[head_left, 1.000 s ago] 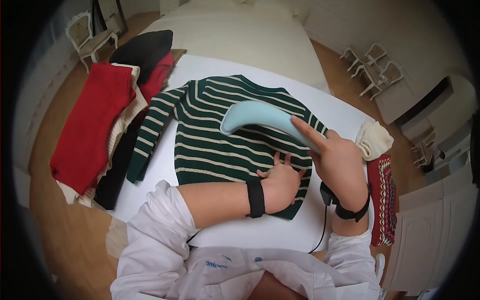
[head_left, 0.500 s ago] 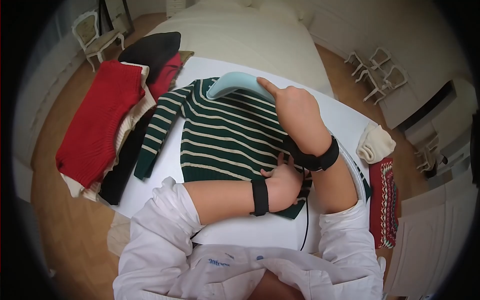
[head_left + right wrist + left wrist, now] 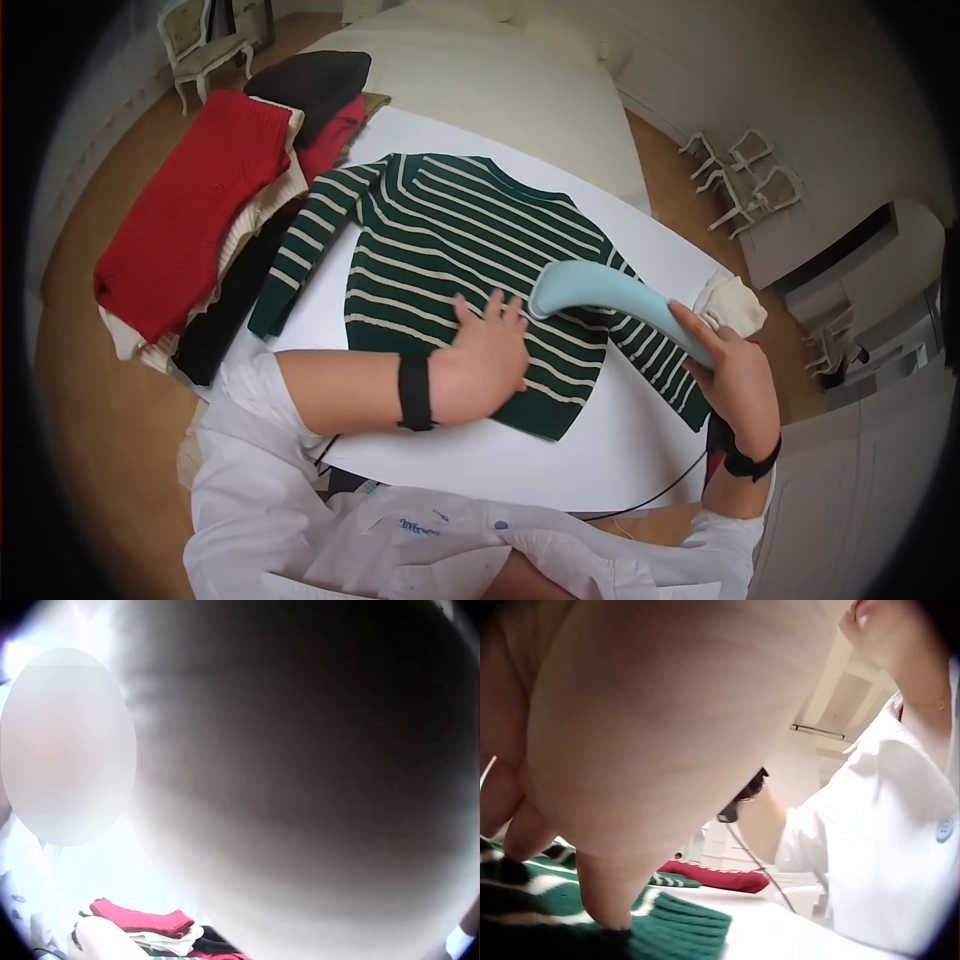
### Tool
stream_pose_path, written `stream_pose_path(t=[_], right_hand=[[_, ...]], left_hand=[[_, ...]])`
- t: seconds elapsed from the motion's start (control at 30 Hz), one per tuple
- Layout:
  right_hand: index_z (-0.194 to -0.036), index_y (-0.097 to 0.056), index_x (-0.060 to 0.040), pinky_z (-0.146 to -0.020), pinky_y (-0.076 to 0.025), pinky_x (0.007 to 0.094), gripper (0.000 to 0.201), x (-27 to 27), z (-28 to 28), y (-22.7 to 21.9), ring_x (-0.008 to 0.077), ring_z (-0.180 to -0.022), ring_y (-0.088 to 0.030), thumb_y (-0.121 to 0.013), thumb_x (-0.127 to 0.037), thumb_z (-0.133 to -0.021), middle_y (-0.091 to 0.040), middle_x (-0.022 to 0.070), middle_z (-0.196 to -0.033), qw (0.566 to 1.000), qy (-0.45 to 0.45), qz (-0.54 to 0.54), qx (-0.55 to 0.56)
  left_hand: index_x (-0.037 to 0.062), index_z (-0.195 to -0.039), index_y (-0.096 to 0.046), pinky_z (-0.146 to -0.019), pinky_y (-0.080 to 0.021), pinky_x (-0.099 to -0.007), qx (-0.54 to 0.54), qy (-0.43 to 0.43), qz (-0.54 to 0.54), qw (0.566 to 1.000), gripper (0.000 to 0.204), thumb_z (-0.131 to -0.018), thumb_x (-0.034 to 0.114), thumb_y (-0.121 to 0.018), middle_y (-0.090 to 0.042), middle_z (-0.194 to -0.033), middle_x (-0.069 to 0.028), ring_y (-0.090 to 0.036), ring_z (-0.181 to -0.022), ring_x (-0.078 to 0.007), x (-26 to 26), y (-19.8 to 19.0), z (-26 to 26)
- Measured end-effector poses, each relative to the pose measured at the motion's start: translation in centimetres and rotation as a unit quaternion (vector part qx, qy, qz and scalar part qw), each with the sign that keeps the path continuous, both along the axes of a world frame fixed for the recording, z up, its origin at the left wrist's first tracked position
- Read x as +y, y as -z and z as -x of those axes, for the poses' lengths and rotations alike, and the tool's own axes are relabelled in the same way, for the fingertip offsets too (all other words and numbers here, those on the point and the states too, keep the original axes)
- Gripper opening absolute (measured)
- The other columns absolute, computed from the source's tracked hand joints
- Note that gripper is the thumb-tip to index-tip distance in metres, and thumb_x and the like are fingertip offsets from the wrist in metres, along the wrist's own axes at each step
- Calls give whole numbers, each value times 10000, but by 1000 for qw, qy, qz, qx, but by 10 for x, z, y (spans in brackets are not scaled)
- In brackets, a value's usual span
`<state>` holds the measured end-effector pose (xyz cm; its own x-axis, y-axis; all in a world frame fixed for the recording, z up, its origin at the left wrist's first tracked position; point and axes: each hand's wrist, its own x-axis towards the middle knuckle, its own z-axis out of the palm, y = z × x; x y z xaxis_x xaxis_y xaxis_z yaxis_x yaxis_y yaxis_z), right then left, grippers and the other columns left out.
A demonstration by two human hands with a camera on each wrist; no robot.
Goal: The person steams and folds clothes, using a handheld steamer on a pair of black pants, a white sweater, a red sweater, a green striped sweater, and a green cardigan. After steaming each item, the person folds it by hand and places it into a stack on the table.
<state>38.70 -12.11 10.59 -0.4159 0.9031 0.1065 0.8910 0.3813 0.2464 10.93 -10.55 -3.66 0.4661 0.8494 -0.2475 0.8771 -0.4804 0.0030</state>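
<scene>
A dark green sweater (image 3: 480, 260) with cream stripes lies spread on the white tabletop. My left hand (image 3: 482, 365) rests on its lower part with the fingers spread; the left wrist view shows fingertips at the ribbed knit (image 3: 682, 930). In my right hand (image 3: 740, 385) is a light blue curved tool (image 3: 610, 288), shaped like a lint brush. The index finger lies along its handle, and its broad head overlaps the sweater's right side in the head view. The right wrist view is mostly filled by a dark blur, and the tool does not show there.
A stack of folded knitwear, with a red sweater (image 3: 190, 220) on top, lies at the table's left. A rolled cream knit (image 3: 730, 303) sits at the right edge. A thin cable (image 3: 665, 490) runs from the right wrist. A bed (image 3: 480, 90) stands beyond the table.
My right hand first carried the tool up toward the sweater's neckline, then brought it back down and to the right. My left hand has shifted left across the sweater, its fingers now more spread.
</scene>
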Motion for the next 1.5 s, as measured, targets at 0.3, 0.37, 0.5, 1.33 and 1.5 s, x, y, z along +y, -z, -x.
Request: stream_pose_path(t=[0.3, 0.37, 0.5, 1.33, 1.5], right_hand=[[-1507, -535, -398, -644, -539, 447, 831, -8, 1, 10, 340, -672, -661, -798, -52, -799, -596, 143, -780, 1000, 5, -26, 10], [-1517, -522, -395, -636, -538, 447, 836, 10, 13, 18, 340, -660, -659, -794, -55, -803, -598, 142, -778, 999, -7, -27, 20], [-1552, -475, -386, -618, -545, 443, 831, 58, 47, 40, 344, -639, -664, -750, -61, -838, -613, 153, -781, 997, -44, -44, 43], [-1565, -449, -431, -603, -549, 413, 901, 37, 139, 52, 295, -645, -649, -754, -8, -830, -555, 104, -799, 986, -151, -24, 67], [-1570, -450, -413, -605, -549, 420, 899, 46, 154, 54, 307, -652, -653, -724, 19, -831, -568, 119, -813, 983, -165, -13, 74]], left_hand=[[163, -1673, -244, -1013, -447, -753, -10, -80, 35, 996, 1039, -897, 774, -566, -215, -1685, -313, -242, -1516, -583, -5, 16, 13], [180, -1677, -235, -1002, -457, -751, -2, -73, 30, 997, 1031, -901, 777, -557, -217, -1680, -322, -256, -1506, -596, -5, 16, 13], [192, -1684, -203, -977, -466, -763, 9, -64, 29, 997, 1045, -898, 800, -527, -193, -1691, -312, -252, -1505, -597, -3, 19, 12], [-87, -1407, -593, -1030, -473, -709, 35, 169, 9, 985, 735, -1055, 549, -482, -449, -1589, -253, -397, -1429, -589, -30, 10, 4], [-96, -1374, -619, -1050, -453, -717, 5, 136, -11, 991, 732, -1056, 549, -480, -413, -1617, -240, -359, -1458, -578, -35, 18, 3]])
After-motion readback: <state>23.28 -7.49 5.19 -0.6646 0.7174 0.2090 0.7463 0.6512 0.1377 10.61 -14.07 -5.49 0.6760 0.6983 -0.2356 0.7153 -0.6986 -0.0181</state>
